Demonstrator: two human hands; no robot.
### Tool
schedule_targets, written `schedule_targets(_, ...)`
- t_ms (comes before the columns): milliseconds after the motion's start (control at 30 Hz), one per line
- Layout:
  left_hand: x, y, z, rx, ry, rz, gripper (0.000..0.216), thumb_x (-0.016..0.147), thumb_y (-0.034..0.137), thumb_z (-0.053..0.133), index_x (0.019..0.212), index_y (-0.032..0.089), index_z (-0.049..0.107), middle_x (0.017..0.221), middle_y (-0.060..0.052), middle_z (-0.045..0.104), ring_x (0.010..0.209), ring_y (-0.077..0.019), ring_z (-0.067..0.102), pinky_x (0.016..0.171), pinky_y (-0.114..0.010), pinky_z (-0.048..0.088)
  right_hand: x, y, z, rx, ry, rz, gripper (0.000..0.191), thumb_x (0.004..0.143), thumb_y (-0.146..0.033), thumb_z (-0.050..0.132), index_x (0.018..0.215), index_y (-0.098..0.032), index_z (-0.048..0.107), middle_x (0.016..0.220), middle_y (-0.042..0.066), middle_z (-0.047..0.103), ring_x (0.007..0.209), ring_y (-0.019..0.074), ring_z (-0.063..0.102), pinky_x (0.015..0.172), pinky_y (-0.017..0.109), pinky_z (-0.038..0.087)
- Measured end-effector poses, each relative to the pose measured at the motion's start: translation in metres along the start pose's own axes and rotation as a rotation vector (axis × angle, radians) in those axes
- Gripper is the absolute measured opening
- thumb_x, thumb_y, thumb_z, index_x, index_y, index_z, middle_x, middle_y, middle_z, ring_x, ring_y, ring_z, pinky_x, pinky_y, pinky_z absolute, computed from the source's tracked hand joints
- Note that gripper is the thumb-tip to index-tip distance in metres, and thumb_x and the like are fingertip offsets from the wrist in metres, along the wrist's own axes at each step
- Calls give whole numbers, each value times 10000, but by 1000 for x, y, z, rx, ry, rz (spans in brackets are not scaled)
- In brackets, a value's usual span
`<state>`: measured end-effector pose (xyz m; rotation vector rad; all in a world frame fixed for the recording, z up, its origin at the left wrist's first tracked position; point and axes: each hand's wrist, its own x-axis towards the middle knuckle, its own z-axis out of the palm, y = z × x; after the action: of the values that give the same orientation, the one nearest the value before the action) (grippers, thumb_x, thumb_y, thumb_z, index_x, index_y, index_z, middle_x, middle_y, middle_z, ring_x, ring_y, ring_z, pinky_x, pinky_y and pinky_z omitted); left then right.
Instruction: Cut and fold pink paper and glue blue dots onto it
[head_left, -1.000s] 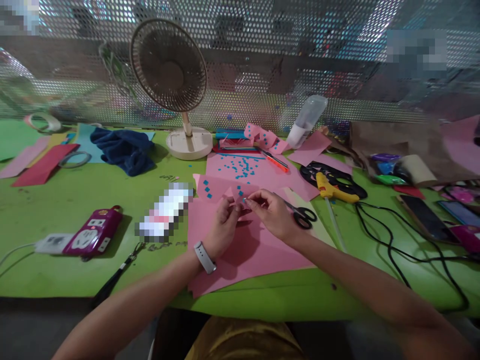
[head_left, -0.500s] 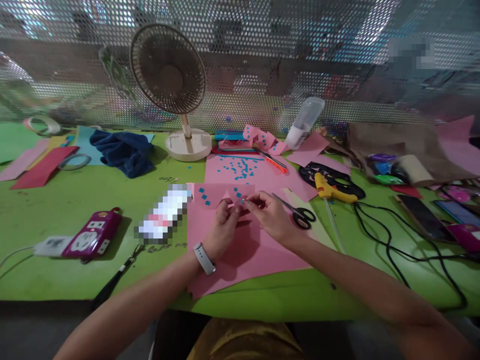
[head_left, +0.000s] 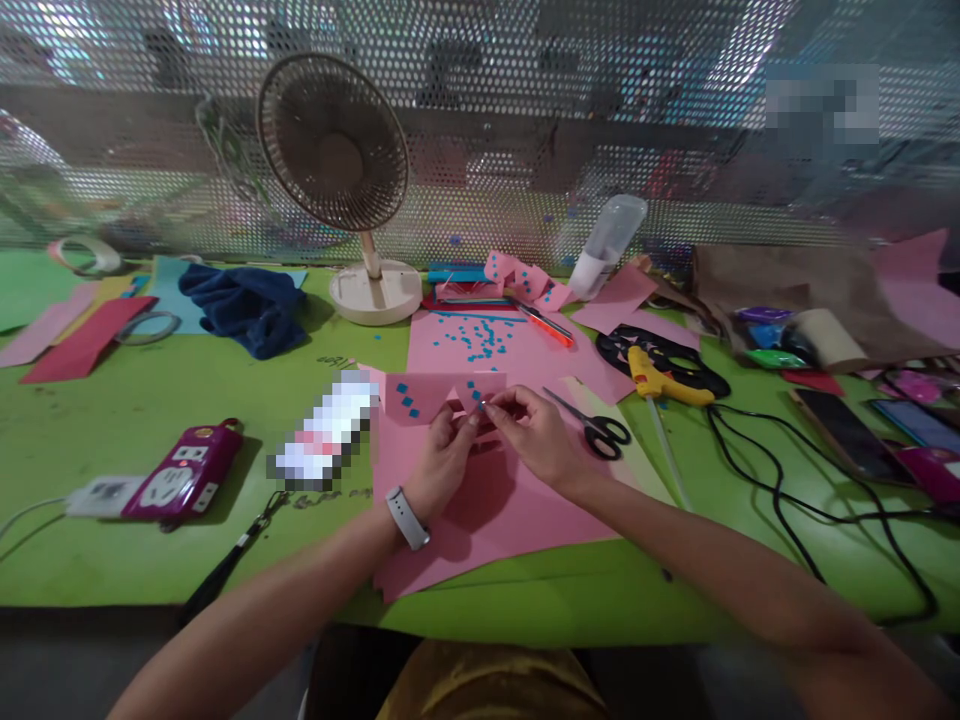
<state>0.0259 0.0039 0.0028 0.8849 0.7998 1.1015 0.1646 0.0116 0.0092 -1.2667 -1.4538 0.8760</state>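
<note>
Pinched in my left hand (head_left: 448, 445) is a folded pink paper piece (head_left: 431, 398) that stands up, with small blue squares in slanting rows on it. My right hand (head_left: 538, 432) has thumb and forefinger together at its right part, on a tiny blue paper square (head_left: 481, 406) there. Beneath both hands lies a larger pink sheet (head_left: 525, 515). Black-handled scissors (head_left: 606, 437) rest just right of my right hand. Several loose blue paper bits (head_left: 487, 338) are scattered on another pink sheet behind the hands.
A white fan (head_left: 375, 292), an orange cutter (head_left: 553, 328) and a clear bottle (head_left: 611, 240) stand or lie at the back. To the right are a yellow glue gun (head_left: 660, 382) and black cables. A purple power strip (head_left: 191, 470) and a blurred-out phone (head_left: 322, 435) are left.
My right fingertips have shifted slightly left and down against the pink paper piece, at the lowest blue square. My left hand keeps its hold, almost unmoved.
</note>
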Motion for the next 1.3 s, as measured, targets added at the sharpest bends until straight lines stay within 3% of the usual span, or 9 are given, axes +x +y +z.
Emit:
schedule_targets(367, 6, -4, -2, 16, -32, 84, 431, 751, 492, 733, 889, 178, 473, 946, -88, 732, 966, -256, 705, 877, -409, 560, -2, 4, 2, -26, -10, -47, 180, 835, -368, 607, 853, -188, 599, 833, 50, 659, 762, 178, 628, 721, 334, 518)
schedule_targets(700, 8, -8, -5, 42, -24, 89, 437, 744, 484, 739, 910, 185, 467, 990, -84, 718, 1000, -255, 693, 870, -408, 565, -1, 4, 4, -7, 8, -65, 167, 841, -352, 609, 853, -186, 598, 839, 47, 659, 769, 174, 626, 746, 334, 511)
schedule_targets(967, 11, -6, -8, 98, -21, 151, 401, 742, 472, 744, 836, 177, 490, 875, -52, 697, 932, -226, 695, 857, -387, 567, -1, 2, 5, -24, 5, -89, 151, 828, -340, 612, 847, -197, 566, 839, 41, 646, 755, 164, 607, 720, 322, 507)
schedule_targets(1167, 12, -4, -9, 101, -46, 172, 396, 742, 488, 739, 837, 177, 513, 819, -7, 634, 830, -180, 692, 878, -383, 558, 4, 3, -11, -51, 109, -130, 241, 800, -308, 643, 990, -205, 536, 845, 13, 579, 726, 144, 556, 698, 300, 488)
schedule_targets(1300, 11, -2, -9, 122, -75, 131, 429, 725, 517, 746, 865, 170, 537, 825, 0, 616, 772, -162, 688, 869, -386, 562, 10, 2, -29, -212, 127, -176, 312, 812, -357, 650, 1078, -208, 584, 1077, 74, 576, 851, 166, 576, 738, 319, 476)
